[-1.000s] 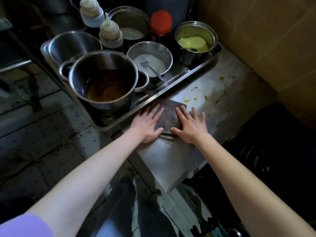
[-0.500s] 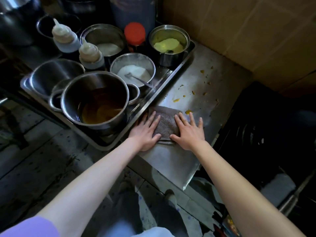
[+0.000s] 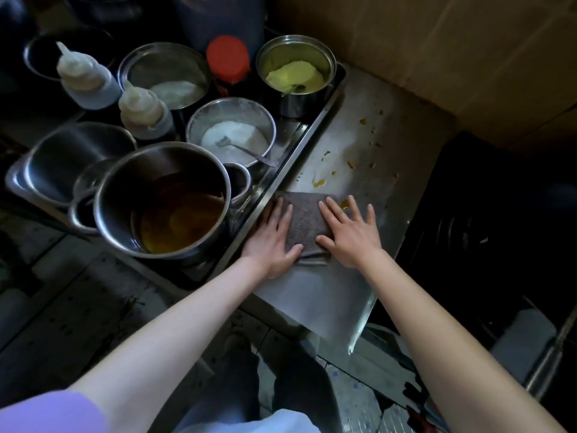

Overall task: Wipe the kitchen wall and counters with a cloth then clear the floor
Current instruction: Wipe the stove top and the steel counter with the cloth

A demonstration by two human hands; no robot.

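A folded grey-brown cloth [image 3: 304, 221] lies flat on the steel counter [image 3: 315, 295], beside the tray's long edge. My left hand [image 3: 274, 242] presses its left side with straight fingers. My right hand [image 3: 348, 234] lies flat on its right side, fingers spread. Yellow-brown food spots [image 3: 320, 182] dot the counter just beyond the cloth, up toward the tan tiled wall [image 3: 437, 57].
A steel tray [image 3: 292, 154] at left holds a big pot of brown liquid [image 3: 162, 198], bowls of white powder [image 3: 232, 135], a yellow-filled pot [image 3: 295, 73], two squeeze bottles [image 3: 143, 112] and a red-lidded jar [image 3: 228, 62]. A dark stove [image 3: 487, 232] sits right. Tiled floor [image 3: 71, 307] lies below.
Both hands and the cloth keep their pose on the counter. The camera view has shifted, and the cloth has edged forward toward the nearest spill.
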